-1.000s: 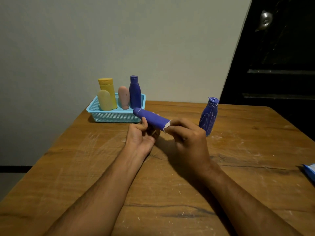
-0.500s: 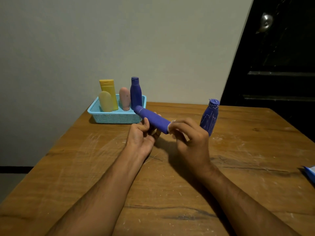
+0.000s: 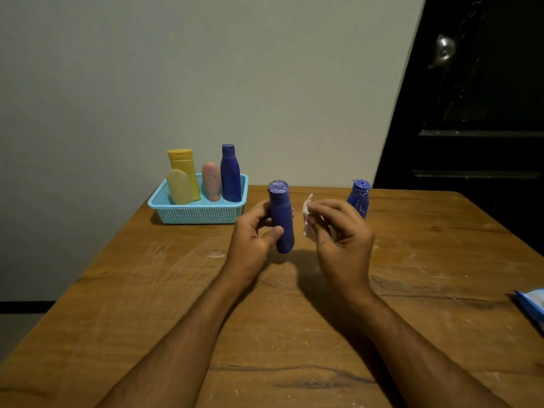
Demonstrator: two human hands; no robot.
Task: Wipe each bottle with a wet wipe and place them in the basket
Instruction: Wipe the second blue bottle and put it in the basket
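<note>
A: Items, far left of the wooden table (image 3: 147, 290)?
B: One light-blue mesh basket (image 3: 194, 214), near the wall. Contents, upright: pale yellow bottle (image 3: 179, 187) in front, taller yellow bottle (image 3: 184, 169) behind it, pink bottle (image 3: 211, 181), tall dark-blue bottle (image 3: 230, 175) at the basket's right end.

A: Next entry?
B: Left hand (image 3: 250, 237), fingers and thumb curled round a blue bottle (image 3: 281, 216). The bottle is held upright above the table, just right of the basket, cap end up; the cap top shows whitish smears.

A: And beside it?
B: Right hand (image 3: 338, 231), fingers bent, pinching a crumpled white wet wipe (image 3: 307, 214). The wipe sits close to the held bottle, apart from it by a narrow gap.

A: Anything behind that hand?
B: One blue bottle with white streaks (image 3: 359, 198), standing on the table, its lower part hidden by the right hand.

A: Far right?
B: A blue-and-white packet (image 3: 532, 304) at the table's edge, cut off by the frame. Dark door (image 3: 471, 113) behind.
</note>
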